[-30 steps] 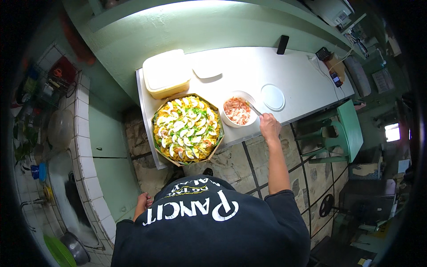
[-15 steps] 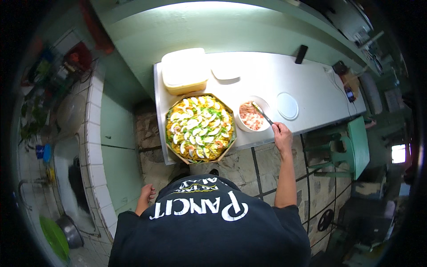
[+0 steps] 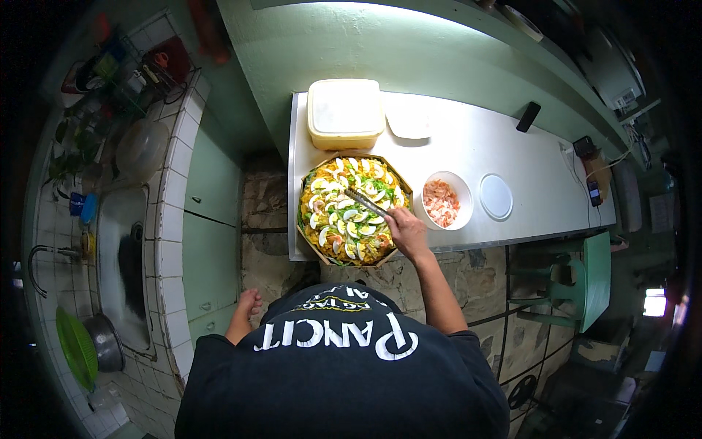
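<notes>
My right hand (image 3: 406, 231) is closed around metal tongs (image 3: 368, 203). The tips of the tongs reach over an eight-sided tray (image 3: 300, 235) heaped with yellow noodles, sliced boiled eggs (image 3: 351, 216) and chopped greens. Whether the tips pinch a shrimp is too small to tell. Just right of the tray stands a round white tub (image 3: 468, 197) holding pink peeled shrimp (image 3: 441, 202). My left hand (image 3: 251, 301) hangs low beside my body, its fingers curled in with nothing visible in them, away from the table.
Behind the tray are a lidded yellowish container (image 3: 345, 117) and a white lid (image 3: 409, 121). A round lid (image 3: 496, 196) lies right of the tub on the white table (image 3: 475, 124). To the left runs a tiled counter with a sink (image 3: 121, 219); a green stool (image 3: 567, 282) stands at right.
My right hand has carried the tongs leftward from the shrimp tub to over the noodle tray. My left hand stays low at my side. The view has shifted a little.
</notes>
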Action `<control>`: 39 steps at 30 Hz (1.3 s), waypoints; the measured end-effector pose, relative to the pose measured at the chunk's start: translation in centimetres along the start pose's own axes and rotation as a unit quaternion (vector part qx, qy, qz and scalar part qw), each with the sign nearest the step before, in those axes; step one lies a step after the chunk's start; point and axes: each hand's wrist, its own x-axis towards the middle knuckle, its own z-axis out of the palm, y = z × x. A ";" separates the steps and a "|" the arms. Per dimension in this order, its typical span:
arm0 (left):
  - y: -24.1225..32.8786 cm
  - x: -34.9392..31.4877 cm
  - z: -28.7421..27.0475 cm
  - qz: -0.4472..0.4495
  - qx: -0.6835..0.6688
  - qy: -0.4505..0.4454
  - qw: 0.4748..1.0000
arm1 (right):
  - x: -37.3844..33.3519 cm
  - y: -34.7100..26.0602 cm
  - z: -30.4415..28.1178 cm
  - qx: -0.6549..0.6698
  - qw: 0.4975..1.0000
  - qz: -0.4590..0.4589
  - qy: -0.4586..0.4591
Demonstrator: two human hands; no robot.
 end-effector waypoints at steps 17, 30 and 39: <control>1.4 1.0 -0.8 0.018 0.059 -0.001 0.998 | -2.3 13.5 -10.1 -0.291 0.936 0.182 0.076; -0.2 -0.6 -0.2 0.000 0.013 0.005 1.000 | -6.1 4.4 -7.3 0.155 0.975 0.156 0.023; -0.4 0.6 0.0 -0.009 0.002 0.002 1.000 | -6.2 -1.1 -2.5 -0.001 0.999 0.021 -0.044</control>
